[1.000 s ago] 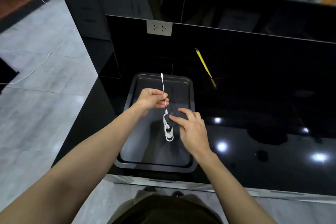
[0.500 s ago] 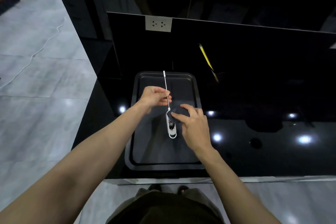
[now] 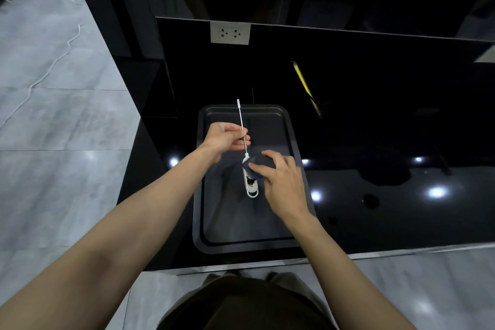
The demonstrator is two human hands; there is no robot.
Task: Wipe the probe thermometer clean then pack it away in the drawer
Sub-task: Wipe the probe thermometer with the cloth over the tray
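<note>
A white probe thermometer [image 3: 251, 185] with a long thin metal probe hangs over a dark baking tray [image 3: 241, 245]. My left hand [image 3: 225, 138] pinches the probe partway along, its tip pointing away from me. My right hand [image 3: 281, 182] presses a small dark cloth [image 3: 258, 162] against the top of the thermometer's white body, which hangs toward me. Dark smudges show on the body below the cloth. No drawer is in view.
The tray sits near the left end of a glossy black counter [image 3: 375, 209]. A yellow pen-like object [image 3: 304, 82] lies at the back by the black backsplash. A white double socket [image 3: 229, 33] is on the backsplash. Grey tiled floor lies to the left.
The view has tilted slightly. My right hand with the cloth has shifted a little along the thermometer's body near the probe joint. My left hand keeps its hold on the probe.
</note>
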